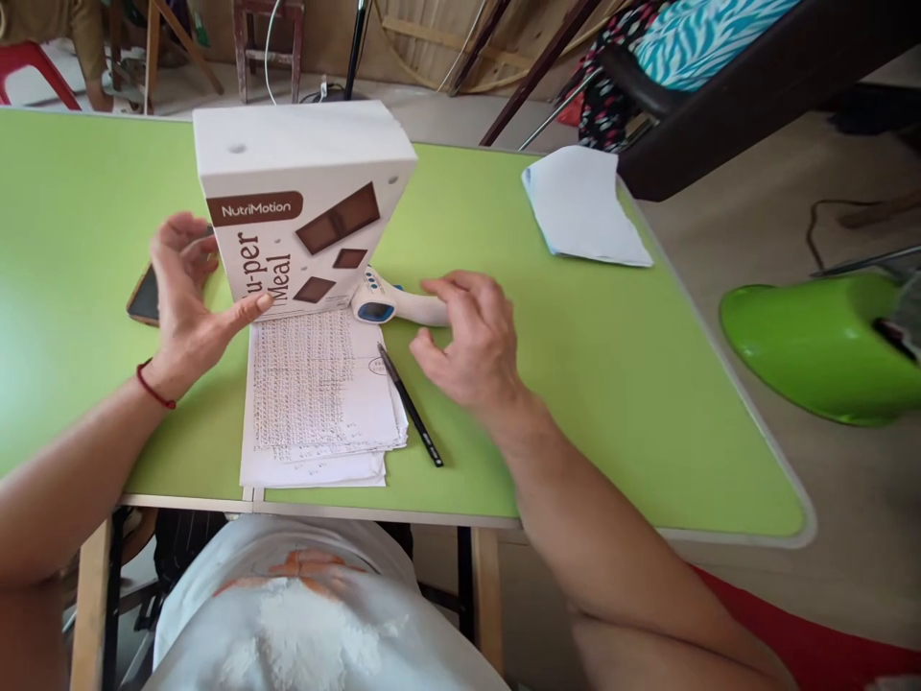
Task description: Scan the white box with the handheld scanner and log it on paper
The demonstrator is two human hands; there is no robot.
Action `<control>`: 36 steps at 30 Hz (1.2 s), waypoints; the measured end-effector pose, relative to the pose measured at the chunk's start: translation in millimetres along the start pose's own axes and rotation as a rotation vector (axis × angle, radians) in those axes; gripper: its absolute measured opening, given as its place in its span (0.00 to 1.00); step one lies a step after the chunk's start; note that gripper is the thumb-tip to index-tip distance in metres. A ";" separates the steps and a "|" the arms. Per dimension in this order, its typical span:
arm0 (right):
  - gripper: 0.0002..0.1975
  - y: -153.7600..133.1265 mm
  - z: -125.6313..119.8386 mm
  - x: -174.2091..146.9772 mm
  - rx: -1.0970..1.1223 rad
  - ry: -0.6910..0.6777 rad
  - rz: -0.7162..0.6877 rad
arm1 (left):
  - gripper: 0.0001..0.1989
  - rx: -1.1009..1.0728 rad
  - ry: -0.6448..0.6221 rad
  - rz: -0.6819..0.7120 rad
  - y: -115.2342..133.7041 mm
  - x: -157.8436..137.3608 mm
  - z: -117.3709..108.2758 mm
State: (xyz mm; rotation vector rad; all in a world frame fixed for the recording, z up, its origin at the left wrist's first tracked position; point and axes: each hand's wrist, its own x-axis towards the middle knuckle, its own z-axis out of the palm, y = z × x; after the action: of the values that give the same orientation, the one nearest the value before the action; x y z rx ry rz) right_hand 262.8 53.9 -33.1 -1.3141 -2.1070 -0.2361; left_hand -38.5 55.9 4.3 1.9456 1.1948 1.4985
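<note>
A white NutriMotion meal box [263, 245] stands upright on the green table, its lower edge over handwritten sheets of paper [317, 403]. My left hand [187, 297] grips the box at its left side, thumb across the lower front and fingers bent along the edge; their exact contact is partly hidden. To the right of the box lies a white and blue infrared thermometer [375, 305]. My right hand [471, 336] is around the end of its handle, thumb and fingers apart, with a gap between thumb and handle. A black pen [410, 408] rests slanted beside the papers.
A dark phone [144, 296] lies behind my left hand. Folded white paper [586, 206] sits at the table's far right. Beyond the right edge are a bright green plastic seat [813, 350] and a dark chair [720, 106]. Part of another person [87, 53] shows at the upper left.
</note>
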 end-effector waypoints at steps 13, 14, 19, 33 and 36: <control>0.26 -4.8 -4.5 5.7 0.268 0.121 0.102 | 0.41 -0.142 0.037 -0.113 -15.6 7.9 -3.6; 0.25 -13.3 -17.4 5.7 0.398 0.165 0.127 | 0.40 -0.140 0.046 -0.123 -7.0 6.8 -5.3; 0.19 -63.8 -79.0 -7.5 1.284 -0.170 0.170 | 0.34 -0.276 -0.175 -0.290 36.6 -6.9 -9.7; 0.17 -84.5 -49.4 -33.7 1.446 -0.325 0.397 | 0.40 -0.142 -0.372 -0.374 40.5 -27.7 -0.3; 0.14 -83.2 -47.6 -35.2 1.426 -0.318 0.378 | 0.40 -0.140 -0.366 -0.365 42.1 -27.0 0.6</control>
State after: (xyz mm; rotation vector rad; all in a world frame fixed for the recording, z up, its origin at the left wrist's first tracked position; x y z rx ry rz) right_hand 222.0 -34.6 -2.5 -0.7605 -1.4850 1.4302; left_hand -23.6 10.9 19.9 1.7015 1.1655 0.9644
